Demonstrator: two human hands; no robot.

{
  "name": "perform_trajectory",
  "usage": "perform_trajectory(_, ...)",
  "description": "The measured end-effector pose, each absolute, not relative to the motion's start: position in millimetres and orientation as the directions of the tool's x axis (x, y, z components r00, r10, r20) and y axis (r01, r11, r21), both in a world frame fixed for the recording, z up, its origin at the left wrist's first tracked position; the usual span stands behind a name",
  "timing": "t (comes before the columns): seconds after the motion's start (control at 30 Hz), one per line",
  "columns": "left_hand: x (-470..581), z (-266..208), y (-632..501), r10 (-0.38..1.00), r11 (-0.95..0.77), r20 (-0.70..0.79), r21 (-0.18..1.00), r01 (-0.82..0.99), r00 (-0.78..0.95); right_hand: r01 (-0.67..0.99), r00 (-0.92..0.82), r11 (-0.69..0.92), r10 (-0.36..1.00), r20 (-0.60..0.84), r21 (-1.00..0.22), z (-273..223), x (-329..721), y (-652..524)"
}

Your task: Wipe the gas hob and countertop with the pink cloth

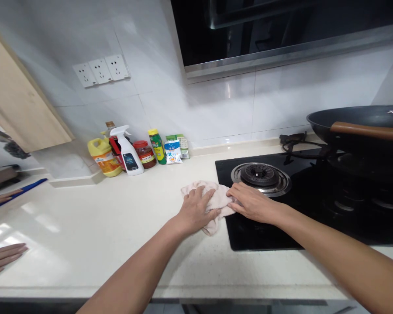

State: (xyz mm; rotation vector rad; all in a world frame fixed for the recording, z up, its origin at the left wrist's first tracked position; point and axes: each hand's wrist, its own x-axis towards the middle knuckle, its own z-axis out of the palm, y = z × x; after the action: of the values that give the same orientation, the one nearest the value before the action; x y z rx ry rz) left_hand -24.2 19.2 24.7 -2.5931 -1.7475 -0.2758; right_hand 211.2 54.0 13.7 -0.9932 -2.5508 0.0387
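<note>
A pale pink cloth [218, 196] lies bunched on the white countertop [118, 226], with its right end over the left edge of the black gas hob [262, 231]. My left hand [196, 209] rests on the cloth with its fingers spread, pressing it from above. At the cloth's right end, my right hand [249, 203] is closed, its fingers and thumb pinching the fabric. Just behind my right hand is the hob's left burner [260, 174], bare of any pan or pan support.
A black wok [356, 115] with a wooden handle stands at the hob's right. Along the wall are a yellow jug [105, 159], a white spray bottle [129, 152], a red-lidded jar [145, 155] and packets [173, 151]. Another person's hand [5, 259] rests at far left.
</note>
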Motion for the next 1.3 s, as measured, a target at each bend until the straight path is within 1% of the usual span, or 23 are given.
perform_trajectory(0.13, -23.1, 27.1, 17.9, 0.926, -0.368, 0.124, 0.079, 0.926, 0.357, 0.638, -0.667, 0.749, 0.653, 0.359, -0.176, 14.5, 211.3, 53.4)
perform_trajectory(0.67, -20.0, 31.6, 14.8, 0.933, -0.354, 0.096, 0.08, 0.932, 0.346, 0.639, -0.67, 0.75, 0.652, 0.355, -0.171, 13.9, 211.2, 53.9)
perform_trajectory(0.93, -20.0, 30.3, 14.3, 0.931, -0.353, 0.117, 0.049, 0.934, 0.346, 0.635, -0.674, 0.758, 0.639, 0.37, -0.151, 11.2, 211.1, 55.4)
perform_trajectory(1.3, -19.2, 30.3, 13.8, 0.932, -0.352, 0.101, 0.033, 0.936, 0.347, 0.639, -0.68, 0.76, 0.631, 0.373, -0.12, 11.4, 210.4, 54.8)
